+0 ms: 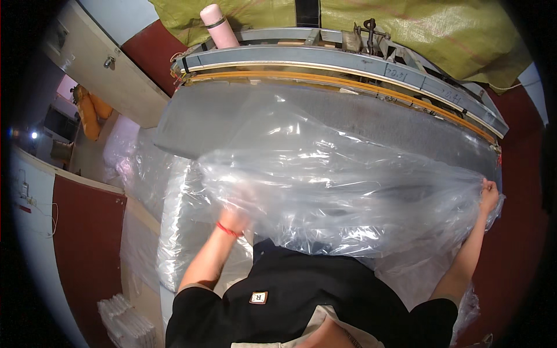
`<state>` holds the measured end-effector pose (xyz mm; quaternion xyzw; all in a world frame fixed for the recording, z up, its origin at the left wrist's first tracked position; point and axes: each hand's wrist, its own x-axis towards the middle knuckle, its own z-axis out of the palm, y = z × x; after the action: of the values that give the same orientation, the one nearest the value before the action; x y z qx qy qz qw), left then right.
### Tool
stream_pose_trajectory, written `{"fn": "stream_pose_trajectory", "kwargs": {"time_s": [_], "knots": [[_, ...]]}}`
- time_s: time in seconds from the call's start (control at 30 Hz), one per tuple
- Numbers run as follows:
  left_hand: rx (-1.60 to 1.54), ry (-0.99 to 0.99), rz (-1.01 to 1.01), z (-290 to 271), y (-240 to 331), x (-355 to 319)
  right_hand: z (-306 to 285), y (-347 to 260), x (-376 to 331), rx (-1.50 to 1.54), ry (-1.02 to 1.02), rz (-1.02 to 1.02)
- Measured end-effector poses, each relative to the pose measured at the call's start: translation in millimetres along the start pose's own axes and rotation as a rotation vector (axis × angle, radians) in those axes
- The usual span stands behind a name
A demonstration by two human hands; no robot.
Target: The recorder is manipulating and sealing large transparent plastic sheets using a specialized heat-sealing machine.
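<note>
Plastic sheeting point(348, 185), clear and crinkled, is spread over the grey work table point(232, 116), covering most of its near half; the left hand point(241, 203) lies under the film at its near-left part, blurred through it, so whether those fingers are closed I cannot tell; the right hand point(488, 194) pinches the film's right edge at the table's right end, fingers pressed together on it; beyond the table's far edge stands a pink cylinder point(219, 26), before a green tarpaulin point(441, 35).
</note>
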<state>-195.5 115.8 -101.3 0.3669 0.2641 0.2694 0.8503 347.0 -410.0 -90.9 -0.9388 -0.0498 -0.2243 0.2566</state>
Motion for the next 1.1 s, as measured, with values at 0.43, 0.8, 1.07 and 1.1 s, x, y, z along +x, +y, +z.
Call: {"fn": "stream_pose_trajectory", "kwargs": {"time_s": [0.43, 0.8, 1.07, 1.1], "knots": [[1.546, 0.171, 1.587, 109.1, 205.4, 114.6, -17.2, -0.8, -15.4, 0.066, 0.036, -0.068], [1.814, -0.51, 0.562, 50.0, 115.1, 72.5, -62.5, 75.5, -40.2, 0.005, 0.123, -0.167], [1.728, -0.436, 1.153, 111.0, 110.8, 114.4, -56.5, 87.9, -37.5, 0.162, -0.006, 0.004], [1.743, -0.572, 1.139, 113.5, 109.7, 114.7, -56.9, 87.8, -37.9, 0.172, -0.018, 0.016]]}}
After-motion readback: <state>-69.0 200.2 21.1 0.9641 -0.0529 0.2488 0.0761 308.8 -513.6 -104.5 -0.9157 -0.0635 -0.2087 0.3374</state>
